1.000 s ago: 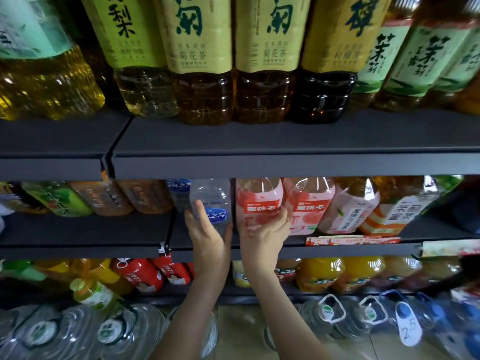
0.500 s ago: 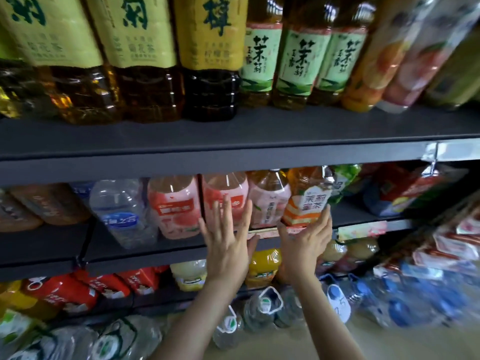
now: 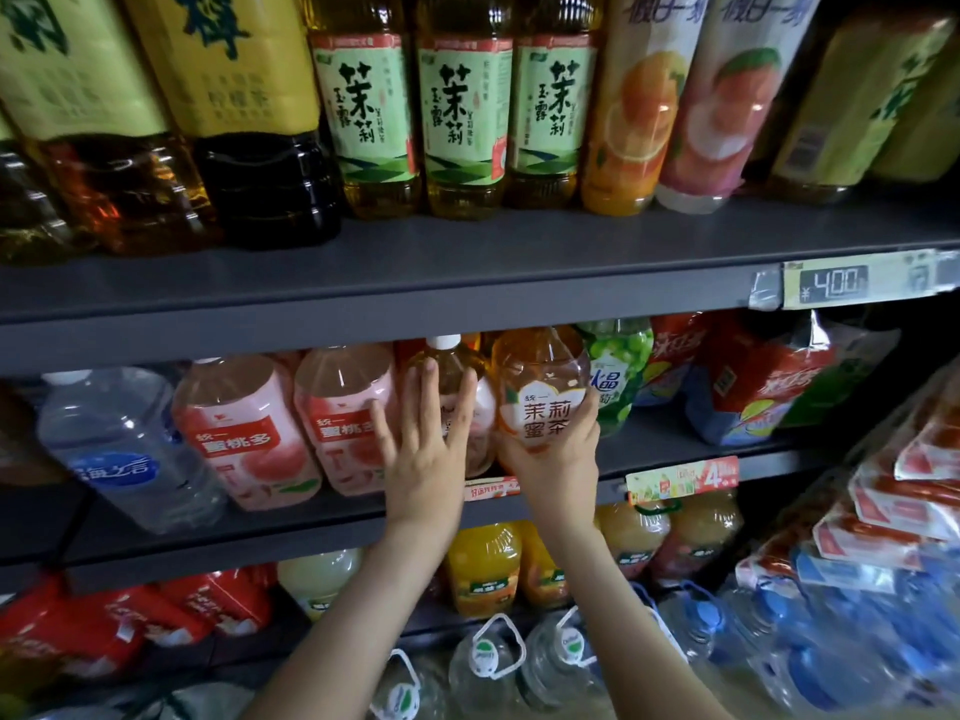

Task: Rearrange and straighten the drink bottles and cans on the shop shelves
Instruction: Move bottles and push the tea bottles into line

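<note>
The jasmine honey tea bottle, filled with amber-orange liquid, is gripped round its lower body by the right hand, with thumb and fingers curled on either side of the label. Just beside it, a white-capped bottle of golden liquid is touched by the left hand, which is held flat with its fingers straight and spread. Both bottles are placed at the front of the middle shelf. To their left, two peach drink bottles of pink liquid and a water bottle are seen; to their right is a grape drink bottle. On the upper shelf, three green-labelled tea bottles of yellow liquid are lined up beside an orange juice bottle.
</note>
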A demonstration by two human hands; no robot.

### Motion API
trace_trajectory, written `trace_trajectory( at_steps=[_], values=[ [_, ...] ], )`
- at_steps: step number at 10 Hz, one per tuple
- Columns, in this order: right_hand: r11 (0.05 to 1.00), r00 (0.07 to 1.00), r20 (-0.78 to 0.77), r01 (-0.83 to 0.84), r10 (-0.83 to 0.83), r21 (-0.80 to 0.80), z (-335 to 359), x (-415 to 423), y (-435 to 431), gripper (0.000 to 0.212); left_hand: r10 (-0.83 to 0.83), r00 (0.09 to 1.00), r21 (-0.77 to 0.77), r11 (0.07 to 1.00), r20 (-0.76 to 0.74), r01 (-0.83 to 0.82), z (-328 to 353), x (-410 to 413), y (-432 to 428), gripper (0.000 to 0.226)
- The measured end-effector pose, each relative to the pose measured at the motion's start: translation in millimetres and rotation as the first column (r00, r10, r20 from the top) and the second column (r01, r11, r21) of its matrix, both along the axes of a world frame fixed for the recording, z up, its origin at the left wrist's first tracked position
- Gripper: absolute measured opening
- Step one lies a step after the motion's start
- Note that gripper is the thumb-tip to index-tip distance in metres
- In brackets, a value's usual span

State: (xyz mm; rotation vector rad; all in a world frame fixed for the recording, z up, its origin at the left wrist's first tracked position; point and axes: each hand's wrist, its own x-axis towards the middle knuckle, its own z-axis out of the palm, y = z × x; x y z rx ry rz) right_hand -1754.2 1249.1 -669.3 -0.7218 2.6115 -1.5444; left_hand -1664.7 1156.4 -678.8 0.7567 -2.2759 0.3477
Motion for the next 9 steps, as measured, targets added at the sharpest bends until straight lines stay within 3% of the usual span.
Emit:
trace_trajectory(
  at_steps=[2, 5, 7, 8, 9],
  values=[
    [0.999, 1.0, -0.002, 0.016, -0.016, 0.039, -2.0, 3.4, -1.2, 0.11, 0.044, 0.997, -0.004, 0.999, 0.061, -0.044, 1.4, 6.2, -0.9, 0.121],
    [0.989, 0.989, 0.055, -0.14, 0.137, 0.039, 7.0, 6.5, 15.0, 0.106, 0.071, 0.993, 0.065, 0.995, 0.092, -0.077, 10.2, 10.6, 14.3, 0.113],
    [0.963, 0.966, 0.185, -0.213, 0.182, 0.166, 50.3, 31.6, 62.4, 0.09, 0.046, 0.963, 0.33, 0.934, 0.267, -0.136, 62.3, 13.9, 74.4, 0.115],
    [0.926, 0.927, 0.299, -0.299, 0.225, 0.229, 94.2, 52.2, 91.5, 0.082, 0.025, 0.95, 0.519, 0.833, 0.31, -0.191, 104.4, 29.9, 112.1, 0.115],
    [0.899, 0.89, 0.385, -0.357, 0.245, 0.254, 141.7, 68.0, 110.9, 0.073, -0.075, 0.91, 0.694, 0.673, 0.409, -0.256, 152.8, 42.0, 135.2, 0.086]
  ],
)
